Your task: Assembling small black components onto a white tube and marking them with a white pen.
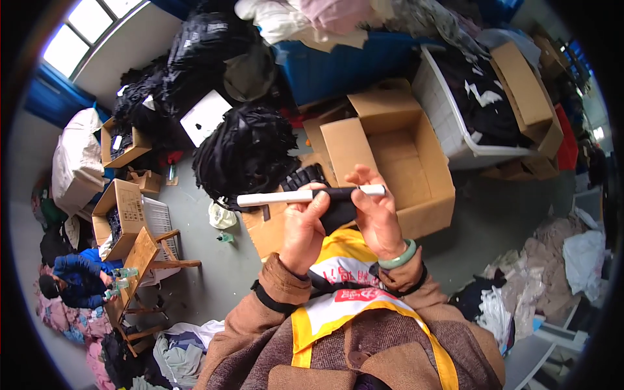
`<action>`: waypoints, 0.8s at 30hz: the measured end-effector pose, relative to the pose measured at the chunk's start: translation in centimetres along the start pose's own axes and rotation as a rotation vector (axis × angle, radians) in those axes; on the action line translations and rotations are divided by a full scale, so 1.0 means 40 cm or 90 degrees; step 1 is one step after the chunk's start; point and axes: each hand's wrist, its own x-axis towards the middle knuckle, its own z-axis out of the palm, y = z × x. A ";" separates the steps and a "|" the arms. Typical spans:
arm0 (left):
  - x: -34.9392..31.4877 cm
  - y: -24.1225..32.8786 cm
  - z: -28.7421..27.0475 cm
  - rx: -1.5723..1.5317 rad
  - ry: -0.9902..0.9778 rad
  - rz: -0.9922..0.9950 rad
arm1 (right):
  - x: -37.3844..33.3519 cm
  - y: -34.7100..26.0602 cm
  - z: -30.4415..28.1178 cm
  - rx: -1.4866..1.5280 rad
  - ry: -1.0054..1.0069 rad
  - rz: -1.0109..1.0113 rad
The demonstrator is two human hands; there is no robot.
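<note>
In front of my chest I hold a slim white tube (270, 198) level, with a black section between its white ends. My left hand (302, 234) is closed round it left of the middle, thumb along the front. My right hand (378, 218) pinches it near the right end, its other fingers raised behind. Black cloth (339, 214) shows between my hands, below the tube; I cannot tell whether it is joined to the black section. A pale green bangle (398, 255) circles my right wrist.
An open cardboard box (426, 205) stands just ahead, beside a heap of black strips (244, 153). Behind it are a blue bin (351, 68) and a white crate (448, 107) of dark cloth. A wooden stool (146, 250) and a seated person (78, 279) are at left.
</note>
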 end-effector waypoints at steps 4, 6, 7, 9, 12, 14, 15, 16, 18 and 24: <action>-0.003 -0.006 -0.023 0.163 0.059 0.048 | 0.003 0.038 -0.011 -0.133 0.055 0.028; -0.010 -0.001 -0.035 0.122 0.060 0.027 | 0.007 0.039 0.003 -0.135 0.059 0.054; -0.012 0.007 -0.047 0.087 0.037 0.005 | 0.011 0.038 0.001 -0.156 0.028 0.065; 0.000 0.008 -0.078 -0.005 0.029 0.002 | 0.030 0.057 0.019 -0.143 -0.037 0.088; -0.020 0.043 -0.085 -0.073 0.017 0.066 | 0.032 0.064 0.073 -0.048 -0.079 0.080; -0.025 0.045 -0.095 -0.092 -0.003 0.092 | 0.033 0.083 0.076 0.008 -0.063 0.067; -0.018 0.032 -0.101 -0.082 0.011 0.099 | 0.036 0.103 0.063 -0.012 -0.056 0.064; -0.010 0.020 -0.106 -0.072 0.025 0.106 | 0.041 0.119 0.053 -0.032 -0.047 0.061; 0.001 0.028 -0.115 -0.066 0.040 0.114 | 0.062 0.130 0.050 -0.054 -0.041 0.060; -0.007 0.081 -0.121 -0.153 0.023 0.057 | 0.068 0.103 0.110 -0.101 -0.077 0.021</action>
